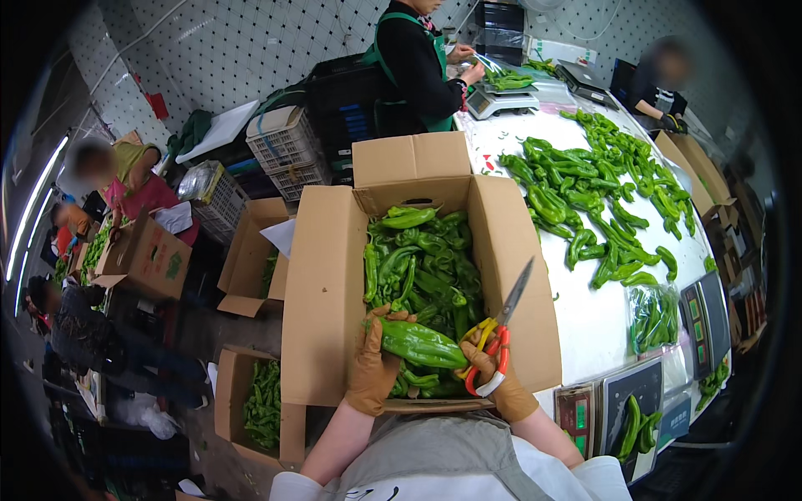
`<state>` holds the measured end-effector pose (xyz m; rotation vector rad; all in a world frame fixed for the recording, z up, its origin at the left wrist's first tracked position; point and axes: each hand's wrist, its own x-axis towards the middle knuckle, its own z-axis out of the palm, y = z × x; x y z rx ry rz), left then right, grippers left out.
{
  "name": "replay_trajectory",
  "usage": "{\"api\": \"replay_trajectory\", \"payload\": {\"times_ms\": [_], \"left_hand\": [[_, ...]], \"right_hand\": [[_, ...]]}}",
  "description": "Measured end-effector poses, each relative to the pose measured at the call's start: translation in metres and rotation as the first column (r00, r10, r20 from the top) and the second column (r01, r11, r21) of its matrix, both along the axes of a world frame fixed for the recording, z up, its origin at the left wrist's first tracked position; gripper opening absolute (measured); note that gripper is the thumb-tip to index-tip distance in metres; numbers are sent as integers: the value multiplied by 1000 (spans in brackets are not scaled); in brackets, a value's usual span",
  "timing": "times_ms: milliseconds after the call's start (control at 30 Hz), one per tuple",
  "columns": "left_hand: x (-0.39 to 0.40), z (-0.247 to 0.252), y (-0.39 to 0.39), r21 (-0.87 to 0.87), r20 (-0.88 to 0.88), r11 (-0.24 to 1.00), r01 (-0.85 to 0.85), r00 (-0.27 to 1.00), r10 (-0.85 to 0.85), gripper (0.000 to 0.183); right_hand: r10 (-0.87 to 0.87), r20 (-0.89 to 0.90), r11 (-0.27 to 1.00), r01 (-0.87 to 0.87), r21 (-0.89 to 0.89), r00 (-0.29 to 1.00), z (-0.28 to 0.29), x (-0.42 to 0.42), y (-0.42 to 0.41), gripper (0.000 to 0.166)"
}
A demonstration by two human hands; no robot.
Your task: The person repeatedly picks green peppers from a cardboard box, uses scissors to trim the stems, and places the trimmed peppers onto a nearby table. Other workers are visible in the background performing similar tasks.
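Note:
Before me stands an open cardboard box (326, 282) filled with green peppers (432, 269). My left hand (373, 369), in a brown glove, grips a large green pepper (420, 343) by its left end, above the near side of the box. In my right hand (504, 388), gloved alike, is a pair of scissors (495, 341) with red and yellow handles. The blades point up and to the right, over the box's right flap. The pepper's right tip lies close against my right fingers; whether they touch it is hard to tell.
To the right, a white table (579, 322) carries loose peppers (589, 188), a bagged portion (653, 316) and scales (573, 413). A person in a green apron (413, 62) works at the far scale (501, 100). More pepper boxes (260, 401) stand on the left; other people work beyond.

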<state>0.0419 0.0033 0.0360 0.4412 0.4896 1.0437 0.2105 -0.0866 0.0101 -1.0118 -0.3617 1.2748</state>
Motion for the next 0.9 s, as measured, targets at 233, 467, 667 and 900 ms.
{"api": "replay_trajectory", "payload": {"times_ms": [233, 467, 667, 900], "left_hand": [[-9, -13, -2, -139, -100, 978, 156, 980, -171, 33], [-6, -12, -4, 199, -130, 979, 53, 991, -27, 37], [-3, -33, -5, 104, -420, 994, 25, 907, 21, 37], [-1, -12, 0, 339, -719, 919, 201, 685, 116, 33]], "right_hand": [[-115, 523, 983, 20, 184, 844, -7, 8, 8, 25], [146, 188, 980, -117, -160, 971, 21, 8, 1, 23], [-52, 406, 993, 3, 119, 912, -11, 9, 4, 32], [282, 276, 945, -216, -247, 919, 16, 4, -4, 24]]}}
